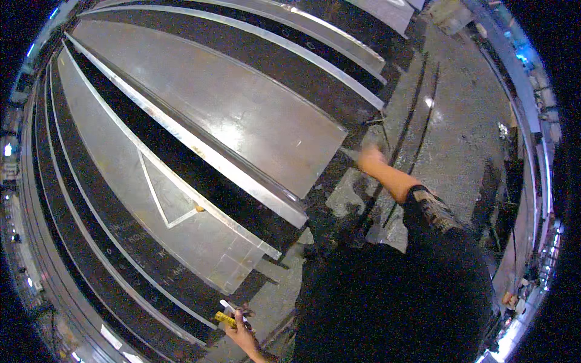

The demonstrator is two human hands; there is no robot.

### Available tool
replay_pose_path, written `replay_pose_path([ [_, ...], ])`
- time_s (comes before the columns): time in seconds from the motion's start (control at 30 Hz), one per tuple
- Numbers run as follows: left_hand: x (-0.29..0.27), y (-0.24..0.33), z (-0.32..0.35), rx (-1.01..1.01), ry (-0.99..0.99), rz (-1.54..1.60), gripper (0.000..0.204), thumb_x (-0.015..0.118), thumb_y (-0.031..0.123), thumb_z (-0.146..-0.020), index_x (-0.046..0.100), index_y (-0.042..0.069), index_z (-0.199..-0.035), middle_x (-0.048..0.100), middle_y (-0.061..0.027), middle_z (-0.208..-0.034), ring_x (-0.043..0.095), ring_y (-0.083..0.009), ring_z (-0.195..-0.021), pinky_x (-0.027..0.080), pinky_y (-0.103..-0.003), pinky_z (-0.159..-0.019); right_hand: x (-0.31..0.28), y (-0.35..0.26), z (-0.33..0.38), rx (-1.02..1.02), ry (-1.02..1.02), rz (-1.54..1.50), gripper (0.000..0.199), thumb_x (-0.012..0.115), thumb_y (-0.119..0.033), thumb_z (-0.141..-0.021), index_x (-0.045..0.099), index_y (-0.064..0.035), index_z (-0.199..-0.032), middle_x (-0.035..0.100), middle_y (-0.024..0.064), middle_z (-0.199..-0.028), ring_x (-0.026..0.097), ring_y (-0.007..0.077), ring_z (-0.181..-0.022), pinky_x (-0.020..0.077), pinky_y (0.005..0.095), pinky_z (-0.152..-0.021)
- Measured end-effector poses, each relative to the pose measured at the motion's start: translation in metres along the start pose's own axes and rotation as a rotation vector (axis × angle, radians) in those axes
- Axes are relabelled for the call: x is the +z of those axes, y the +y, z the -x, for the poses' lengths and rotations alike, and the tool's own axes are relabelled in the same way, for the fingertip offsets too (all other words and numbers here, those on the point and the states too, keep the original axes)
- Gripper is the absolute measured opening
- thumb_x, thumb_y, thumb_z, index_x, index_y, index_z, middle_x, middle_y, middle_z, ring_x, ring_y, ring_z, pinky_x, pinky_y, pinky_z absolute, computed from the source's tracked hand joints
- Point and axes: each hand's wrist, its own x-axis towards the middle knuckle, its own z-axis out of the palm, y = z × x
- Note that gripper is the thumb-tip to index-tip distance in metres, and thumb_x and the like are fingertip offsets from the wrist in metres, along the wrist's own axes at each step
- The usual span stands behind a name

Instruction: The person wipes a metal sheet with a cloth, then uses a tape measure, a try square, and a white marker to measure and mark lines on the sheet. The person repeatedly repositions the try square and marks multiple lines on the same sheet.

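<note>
The person stands over long metal panels (206, 115) laid side by side on dark support rails (91, 242), with a concrete floor (460, 121) to the right. The left hand (242, 331), low in the view, has its fingers closed around a yellow tape measure (225, 319) and what looks like a white marker (229, 306), held just off the near end of the closest panel (181, 230). That panel already carries a pale triangular line (158, 206) and a small orange mark (200, 209). The right hand (370, 158) reaches out to the end corner of the larger panel; it is blurred, so whether its fingers are apart or gripping the edge cannot be told. Judging from this, the work appears to be measuring and marking out the sheets, with the right hand now at the panel's end. The next move would call for a steady hold at that corner and the tape brought across.
</note>
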Motion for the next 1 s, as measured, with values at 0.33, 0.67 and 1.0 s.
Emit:
replay_pose_path([
  [0.33,-0.035,-0.015,0.027,-0.089,0.144,-0.01,0.021,0.066,0.023,-0.089,0.064,0.002,-0.088,0.055,0.0005,-0.063,0.035,-0.0042,-0.046,0.022,-0.024,-0.043,-0.235,-0.042,0.147,-0.613,-0.155,-0.17,0.035,0.06,-0.032,-0.077,0.068,-0.0029,-0.095,0.068,0.0222,-0.094,0.066,0.036,-0.09,0.0509,0.0488,-0.077],
  [0.67,-0.033,-0.022,0.089,-0.226,0.287,-0.13,0.06,0.067,0.037,-0.088,0.049,0.008,-0.138,0.047,-0.0002,-0.065,0.032,-0.0052,-0.055,0.028,-0.023,-0.048,-0.282,-0.332,-0.035,-0.826,0.625,-0.374,0.057,0.07,-0.027,-0.072,0.054,-0.0117,-0.125,0.05,0.019,-0.124,0.052,0.0442,-0.109,0.0482,0.0529,-0.087],
  [1.0,-0.082,-0.078,0.054,-0.106,0.232,0.043,0.026,0.066,0.024,-0.088,0.068,-0.002,-0.091,0.06,-0.0005,-0.069,0.038,-0.0053,-0.051,0.023,-0.025,-0.046,-0.094,-0.182,0.091,-0.987,-0.332,0.304,0.048,0.077,-0.029,-0.063,0.066,-0.0119,-0.107,0.067,0.0125,-0.102,0.064,0.0309,-0.091,0.0525,0.0454,-0.075],
])
